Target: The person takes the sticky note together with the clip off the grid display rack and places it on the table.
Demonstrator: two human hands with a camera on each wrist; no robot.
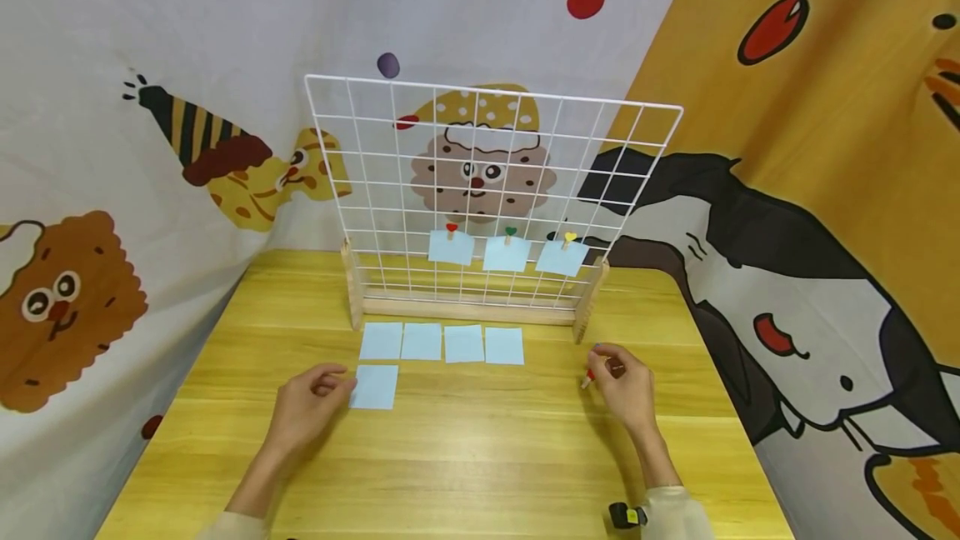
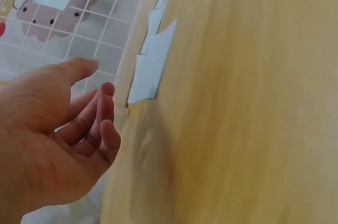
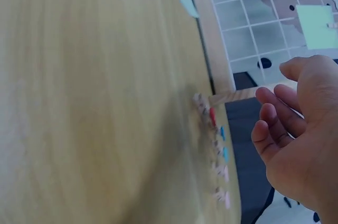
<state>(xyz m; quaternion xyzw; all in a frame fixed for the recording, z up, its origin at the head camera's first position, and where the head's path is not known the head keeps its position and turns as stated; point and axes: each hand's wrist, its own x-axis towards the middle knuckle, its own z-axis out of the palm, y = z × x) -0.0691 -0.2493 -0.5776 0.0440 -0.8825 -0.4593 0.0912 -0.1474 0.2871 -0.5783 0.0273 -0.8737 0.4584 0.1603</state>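
Note:
My left hand [image 1: 307,407] hovers by the left edge of a pale blue paper note [image 1: 377,387] lying on the table; its fingers are loosely curled and hold nothing. In the right wrist view, my right hand [image 3: 303,139] is likewise empty, with relaxed fingers. Near it on the table lies a line of small clothespins: one with a red top [image 3: 213,117], two with blue tops [image 3: 225,154] and pink-topped ones [image 3: 227,174]. In the head view the right hand covers most of them. Several more blue notes [image 1: 422,342] form a row in front of the grid.
A white wire grid [image 1: 495,94] stands upright in a wooden base [image 1: 465,310]. Three blue notes hang low on it under heart clips: red [image 1: 452,227], green [image 1: 511,231] and yellow [image 1: 570,237]. Behind hangs a cartoon-printed curtain [image 1: 300,7]. A small black-and-yellow object [image 1: 627,515] is beside the right sleeve.

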